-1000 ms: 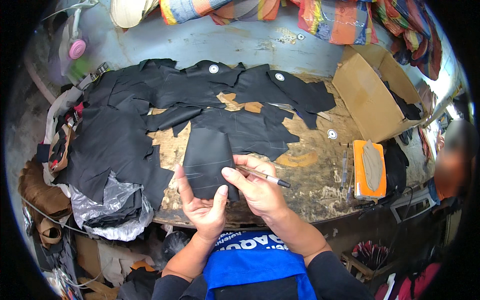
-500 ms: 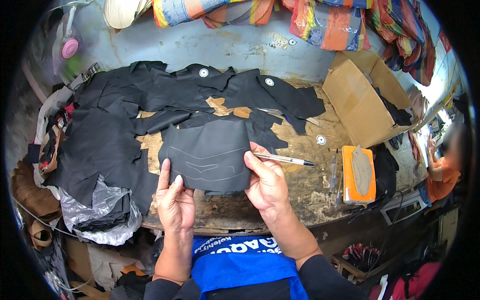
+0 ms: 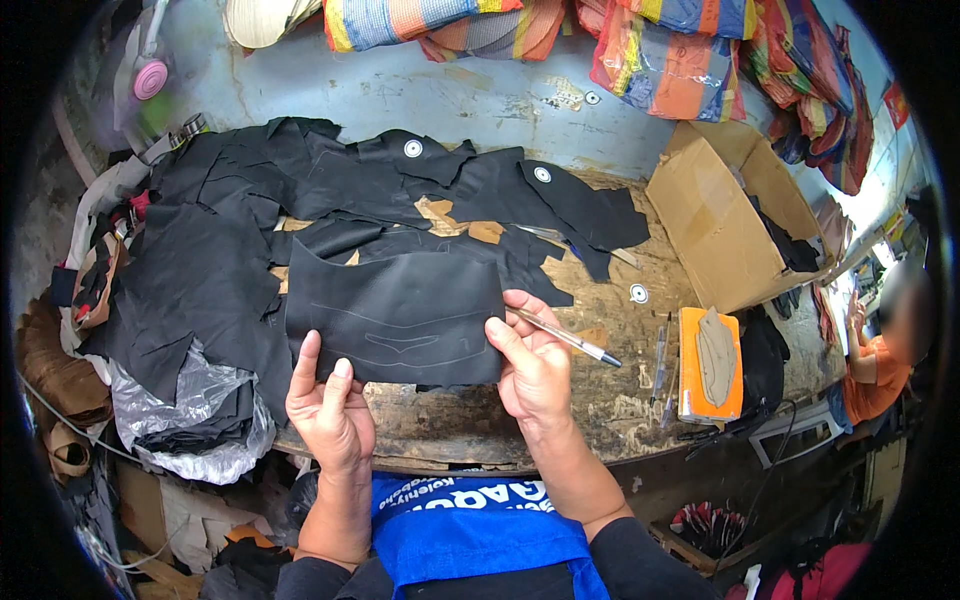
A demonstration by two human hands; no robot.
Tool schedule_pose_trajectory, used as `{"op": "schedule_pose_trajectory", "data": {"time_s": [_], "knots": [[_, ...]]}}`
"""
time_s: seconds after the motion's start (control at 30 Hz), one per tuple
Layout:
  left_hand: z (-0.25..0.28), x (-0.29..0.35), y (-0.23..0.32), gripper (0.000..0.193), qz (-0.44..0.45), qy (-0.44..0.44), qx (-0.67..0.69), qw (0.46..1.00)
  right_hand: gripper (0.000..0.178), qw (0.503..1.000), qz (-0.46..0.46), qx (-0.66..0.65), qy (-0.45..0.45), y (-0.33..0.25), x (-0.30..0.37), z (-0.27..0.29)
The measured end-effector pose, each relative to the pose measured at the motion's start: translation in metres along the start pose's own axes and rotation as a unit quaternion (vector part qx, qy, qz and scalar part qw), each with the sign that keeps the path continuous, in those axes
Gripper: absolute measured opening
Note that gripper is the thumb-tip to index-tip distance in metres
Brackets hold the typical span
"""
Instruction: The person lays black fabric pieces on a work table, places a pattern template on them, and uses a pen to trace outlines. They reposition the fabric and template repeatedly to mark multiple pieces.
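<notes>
Sheet of black material [image 3: 395, 290], pale lines [image 3: 402, 346] across it, up over the wooden surface [image 3: 590, 425], toward its near edge! Left hand [image 3: 336, 418] holds the lower-left corner, thumb and forefinger apart on the face; right hand [image 3: 535, 378] clamps the right edge between thumb and fingers, pen [image 3: 575, 341] jutting out rightward.

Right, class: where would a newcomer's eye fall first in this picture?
Probably on the black sheet with pale lines, held near the centre between the left hand and the right hand, which also holds a pen. Next come the orange rectangular item towards the right and the striped bundles along the top.
</notes>
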State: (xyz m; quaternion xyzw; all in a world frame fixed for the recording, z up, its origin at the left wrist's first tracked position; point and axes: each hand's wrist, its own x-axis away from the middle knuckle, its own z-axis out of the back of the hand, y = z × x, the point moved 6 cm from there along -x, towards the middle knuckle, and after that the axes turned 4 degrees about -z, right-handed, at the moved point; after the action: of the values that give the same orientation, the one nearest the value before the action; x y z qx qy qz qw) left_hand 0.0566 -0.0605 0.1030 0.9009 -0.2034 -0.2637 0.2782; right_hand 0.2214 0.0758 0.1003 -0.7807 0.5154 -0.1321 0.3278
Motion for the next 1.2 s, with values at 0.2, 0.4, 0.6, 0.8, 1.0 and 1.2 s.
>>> {"op": "schedule_pose_trajectory", "data": {"time_s": [0.2, 0.4, 0.6, 0.8, 1.0, 1.2], "knots": [[0.009, 0.001, 0.010, 0.038, -0.064, -0.036, -0.100, 0.992, 0.061, 0.966, 0.080, 0.240, -0.049, -0.028, 0.005, -0.006], [0.023, -0.001, 0.018, 0.037, -0.062, 0.021, -0.118, 0.991, 0.052, 0.952, 0.000, 0.289, -0.104, -0.026, 0.017, -0.001], [0.081, -0.030, -0.001, 0.038, -0.023, 0.068, -0.267, 0.961, 0.050, 0.799, 0.022, 0.598, 0.059, -0.018, -0.003, 0.051], [0.150, -0.022, -0.029, 0.039, -0.003, 0.117, -0.416, 0.902, 0.047, 0.592, 0.108, 0.797, 0.055, 0.029, 0.015, 0.070], [0.159, -0.025, -0.034, 0.043, -0.006, 0.085, -0.443, 0.892, 0.024, 0.822, 0.052, 0.564, 0.058, 0.013, -0.007, 0.088], [0.130, -0.009, -0.058, 0.059, 0.089, -0.147, -0.488, 0.855, 0.021, 0.740, 0.166, 0.650, -0.043, -0.093, -0.035, 0.045]]}}
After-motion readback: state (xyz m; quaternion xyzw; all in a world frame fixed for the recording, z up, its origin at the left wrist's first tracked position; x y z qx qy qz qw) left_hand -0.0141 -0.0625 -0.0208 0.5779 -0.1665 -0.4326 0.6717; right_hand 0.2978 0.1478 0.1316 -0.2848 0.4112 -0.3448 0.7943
